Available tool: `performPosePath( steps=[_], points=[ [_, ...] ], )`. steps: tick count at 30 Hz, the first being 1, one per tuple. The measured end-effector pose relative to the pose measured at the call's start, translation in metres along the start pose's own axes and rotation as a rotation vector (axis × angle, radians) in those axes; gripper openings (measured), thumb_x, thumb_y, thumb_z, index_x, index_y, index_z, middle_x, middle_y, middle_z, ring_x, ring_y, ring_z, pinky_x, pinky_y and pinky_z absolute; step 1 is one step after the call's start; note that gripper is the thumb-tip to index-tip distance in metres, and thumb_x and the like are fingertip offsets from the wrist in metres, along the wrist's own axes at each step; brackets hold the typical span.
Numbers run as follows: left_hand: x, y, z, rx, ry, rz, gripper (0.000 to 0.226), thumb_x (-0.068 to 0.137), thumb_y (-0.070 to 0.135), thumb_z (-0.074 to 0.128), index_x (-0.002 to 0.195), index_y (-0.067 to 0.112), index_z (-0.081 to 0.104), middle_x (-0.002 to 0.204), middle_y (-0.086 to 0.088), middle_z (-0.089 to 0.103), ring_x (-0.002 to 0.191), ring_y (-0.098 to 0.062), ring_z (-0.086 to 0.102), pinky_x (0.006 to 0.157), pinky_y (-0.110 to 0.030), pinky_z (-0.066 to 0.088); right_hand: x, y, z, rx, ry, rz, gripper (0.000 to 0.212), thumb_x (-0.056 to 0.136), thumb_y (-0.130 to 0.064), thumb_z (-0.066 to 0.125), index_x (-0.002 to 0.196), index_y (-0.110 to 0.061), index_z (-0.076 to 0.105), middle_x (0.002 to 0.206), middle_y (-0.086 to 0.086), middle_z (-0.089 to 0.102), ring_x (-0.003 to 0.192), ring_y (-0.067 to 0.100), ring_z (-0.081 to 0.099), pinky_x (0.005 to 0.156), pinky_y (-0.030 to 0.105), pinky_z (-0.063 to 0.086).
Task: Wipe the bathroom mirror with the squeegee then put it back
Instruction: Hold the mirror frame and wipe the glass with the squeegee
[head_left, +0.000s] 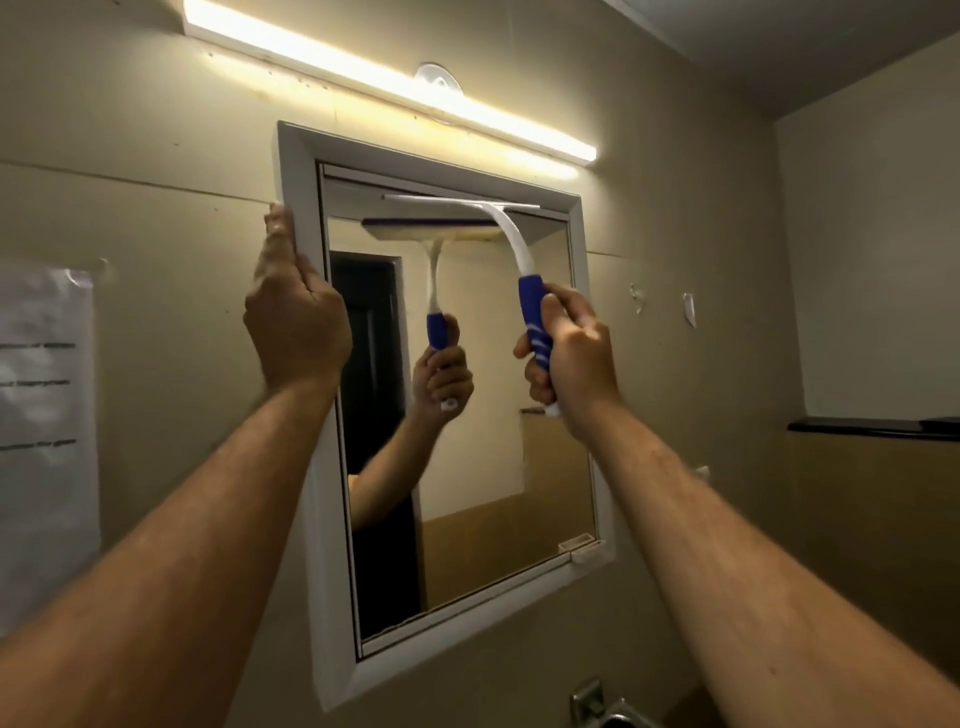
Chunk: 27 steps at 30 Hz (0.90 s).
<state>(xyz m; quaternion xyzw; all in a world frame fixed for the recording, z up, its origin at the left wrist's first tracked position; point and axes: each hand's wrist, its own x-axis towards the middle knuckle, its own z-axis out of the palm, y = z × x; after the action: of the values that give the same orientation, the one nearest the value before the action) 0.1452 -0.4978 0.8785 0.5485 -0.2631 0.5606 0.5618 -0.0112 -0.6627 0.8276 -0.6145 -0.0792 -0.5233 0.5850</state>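
Right hand (574, 358): clenched round squeegee (519, 249) handle.
Left hand (296, 317): steadied mirror (467, 467) frame.
Technique: draw blade down evenly, pressed flat.

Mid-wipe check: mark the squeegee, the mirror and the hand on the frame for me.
squeegee (531, 299): head view, upper blue part of its handle.
mirror (563, 519): head view, bare glass at lower right.
left hand (296, 317): head view, back of the hand gripping the mirror's left frame edge.

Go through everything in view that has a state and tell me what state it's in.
Light bar: on.
Squeegee: held, blade at top of glass.
Mirror: frame gripped on the left.
Left hand: holding frame.
Right hand: gripping squeegee handle.
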Motion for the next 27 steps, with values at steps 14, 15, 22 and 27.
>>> performPosePath(
  steps=[14, 15, 22, 27],
  points=[
    [0.003, -0.005, 0.004, 0.071, 0.04, 0.034, 0.045, 0.105, 0.019, 0.035, 0.15, 0.017, 0.036, 0.147, -0.001, 0.047, 0.131, -0.015, 0.048, 0.098, -0.005, 0.026, 0.003, 0.024, -0.005, 0.024, 0.037, 0.019, 0.035, 0.102, -0.032, 0.042, 0.135, -0.023, 0.052, 0.077, 0.013, 0.063, 0.043, 0.014, 0.047, 0.039, 0.024, 0.039],
    [0.002, -0.004, 0.004, 0.079, 0.041, 0.036, 0.045, 0.105, 0.018, 0.035, 0.15, 0.017, 0.036, 0.147, -0.002, 0.047, 0.131, -0.016, 0.049, 0.098, -0.005, 0.027, 0.009, 0.019, -0.004, 0.017, 0.034, 0.009, 0.035, 0.103, -0.032, 0.042, 0.135, -0.023, 0.052, 0.078, 0.013, 0.063, 0.043, 0.014, 0.047, 0.039, 0.024, 0.039],
    [0.003, -0.007, 0.006, 0.086, 0.042, 0.061, 0.045, 0.105, 0.02, 0.034, 0.15, 0.016, 0.036, 0.148, -0.002, 0.046, 0.131, -0.017, 0.049, 0.102, -0.013, 0.033, -0.012, 0.044, -0.024, 0.029, 0.039, 0.138, 0.03, 0.101, -0.037, 0.043, 0.123, -0.025, 0.059, 0.066, 0.008, 0.057, 0.043, 0.013, 0.045, 0.039, 0.024, 0.036],
    [0.001, -0.007, 0.006, 0.085, 0.041, 0.07, 0.045, 0.106, 0.021, 0.033, 0.15, 0.016, 0.034, 0.149, -0.001, 0.044, 0.134, -0.015, 0.046, 0.104, -0.014, 0.031, -0.039, 0.066, -0.038, -0.01, 0.092, 0.191, 0.041, 0.1, -0.037, 0.044, 0.13, -0.012, 0.057, 0.065, 0.009, 0.056, 0.04, 0.011, 0.046, 0.036, 0.021, 0.037]
  ],
)
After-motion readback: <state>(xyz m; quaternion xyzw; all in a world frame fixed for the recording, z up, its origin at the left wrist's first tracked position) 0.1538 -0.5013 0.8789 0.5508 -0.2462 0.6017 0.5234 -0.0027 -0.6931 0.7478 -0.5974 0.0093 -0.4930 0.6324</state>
